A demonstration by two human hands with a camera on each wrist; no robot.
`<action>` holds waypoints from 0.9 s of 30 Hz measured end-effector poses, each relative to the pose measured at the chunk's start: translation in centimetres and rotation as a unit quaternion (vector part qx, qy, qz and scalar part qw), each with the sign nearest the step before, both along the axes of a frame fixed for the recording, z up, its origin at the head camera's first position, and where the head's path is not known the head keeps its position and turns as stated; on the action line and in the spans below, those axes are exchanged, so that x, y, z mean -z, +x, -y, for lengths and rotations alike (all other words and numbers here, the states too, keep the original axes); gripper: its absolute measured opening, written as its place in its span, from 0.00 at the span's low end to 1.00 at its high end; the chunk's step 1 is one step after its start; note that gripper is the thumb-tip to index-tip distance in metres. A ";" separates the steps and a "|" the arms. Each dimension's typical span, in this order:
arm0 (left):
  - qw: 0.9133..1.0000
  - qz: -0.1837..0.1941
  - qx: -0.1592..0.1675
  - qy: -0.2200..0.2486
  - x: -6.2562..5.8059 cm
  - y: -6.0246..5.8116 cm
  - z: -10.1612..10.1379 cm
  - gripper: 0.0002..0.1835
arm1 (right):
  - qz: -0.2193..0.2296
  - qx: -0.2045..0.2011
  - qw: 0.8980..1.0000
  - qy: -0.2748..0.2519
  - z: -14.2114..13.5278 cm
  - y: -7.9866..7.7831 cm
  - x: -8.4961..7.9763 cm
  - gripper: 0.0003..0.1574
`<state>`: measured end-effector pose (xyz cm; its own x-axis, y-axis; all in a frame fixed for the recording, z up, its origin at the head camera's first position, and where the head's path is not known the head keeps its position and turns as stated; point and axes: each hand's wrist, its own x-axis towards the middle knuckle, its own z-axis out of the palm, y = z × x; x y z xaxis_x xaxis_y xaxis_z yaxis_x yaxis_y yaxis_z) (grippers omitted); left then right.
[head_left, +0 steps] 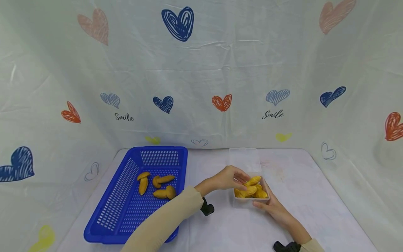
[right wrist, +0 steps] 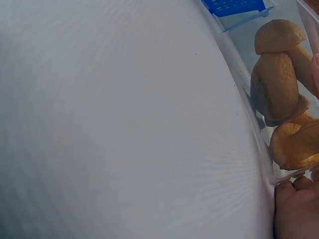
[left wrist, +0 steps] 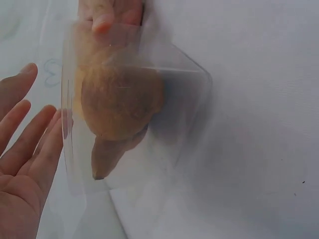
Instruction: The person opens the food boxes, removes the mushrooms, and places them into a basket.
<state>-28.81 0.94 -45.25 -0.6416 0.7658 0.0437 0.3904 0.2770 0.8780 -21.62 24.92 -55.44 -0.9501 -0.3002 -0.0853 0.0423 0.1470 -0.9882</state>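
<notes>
A clear plastic box (head_left: 242, 203) holds several yellow-brown mushrooms (head_left: 251, 190), piled up to its rim. My left hand (head_left: 231, 177) is over the box's left side, its fingertips close to the top mushroom. In the left wrist view the fingers of that left hand (left wrist: 30, 159) are spread and fairly straight, with nothing held between them. My right hand (head_left: 278, 210) grips the box at its front right corner, thumb on the front wall and fingers along the right side. Through the wall, the right wrist view shows mushrooms (right wrist: 275, 87) stacked inside.
A blue plastic basket (head_left: 107, 213) stands at left with 3 mushrooms (head_left: 163, 179) inside. The box's clear lid (head_left: 244, 159) is folded back behind it. A white cloth covers the table (head_left: 302, 182), and a heart-patterned curtain (head_left: 201, 70) hangs behind.
</notes>
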 end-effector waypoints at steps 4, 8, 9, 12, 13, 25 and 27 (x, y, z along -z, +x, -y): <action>1.000 -0.008 0.015 -0.011 0.3 -0.1 -0.5 0.21 | 0.003 0.004 1.000 0.002 0.0 0.0 0.1 0.63; 1.000 -0.010 0.025 -0.013 0.5 -0.3 -0.8 0.21 | 0.005 0.005 1.000 0.001 0.0 0.1 0.0 0.64; 1.000 -0.010 0.026 -0.012 0.6 -0.3 -0.9 0.20 | 0.004 0.006 1.000 0.001 0.0 0.1 0.0 0.64; 0.999 -0.010 0.028 -0.013 0.8 -0.3 -1.1 0.20 | 0.006 0.001 1.000 -0.001 0.0 0.1 -0.1 0.64; 0.999 -0.011 0.027 -0.016 0.8 -0.4 -1.2 0.20 | 0.005 0.001 1.000 -0.001 0.0 0.1 -0.1 0.64; 0.995 -0.049 0.047 -0.072 1.0 -0.4 -1.6 0.20 | 0.003 -0.005 1.000 -0.012 -0.1 0.2 0.0 0.63; 0.994 -0.056 0.049 -0.076 1.1 -0.3 -1.5 0.20 | 0.005 -0.004 1.000 -0.011 -0.1 0.2 0.1 0.63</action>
